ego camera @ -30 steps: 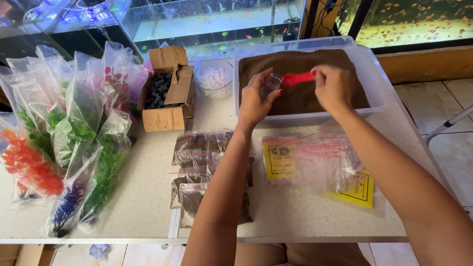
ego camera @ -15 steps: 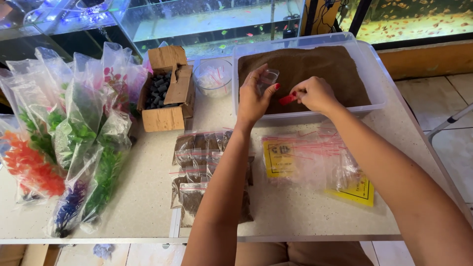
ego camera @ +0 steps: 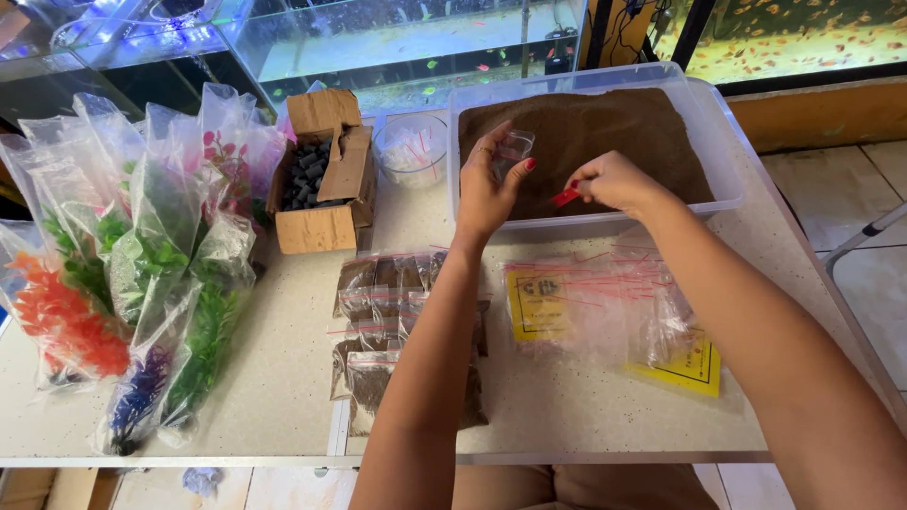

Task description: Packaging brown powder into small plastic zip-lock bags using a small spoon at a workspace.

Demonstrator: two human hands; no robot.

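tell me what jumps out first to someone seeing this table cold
The big clear tub of brown powder at the table's far edge, where the left hand holds a small clear bag open and the right hand grips a red scoop. On the left, bagged plastic aquarium plants in orange, green and purple; in front, filled brown packets.

Bright, even daylight fills the scene, and the pale table [ego camera: 283,378] reflects it softly without hard glare. Shadows are faint and short, showing only as a thin dark edge under the cardboard box [ego camera: 321,179] and beneath the forearms. The aquarium tanks [ego camera: 416,38] along the top glow from their own lamps, with a bluish patch at the upper left. Focus is sharp across the centre, and the plastic bags [ego camera: 170,255] carry small highlights. Straight lines bow slightly toward the corners.
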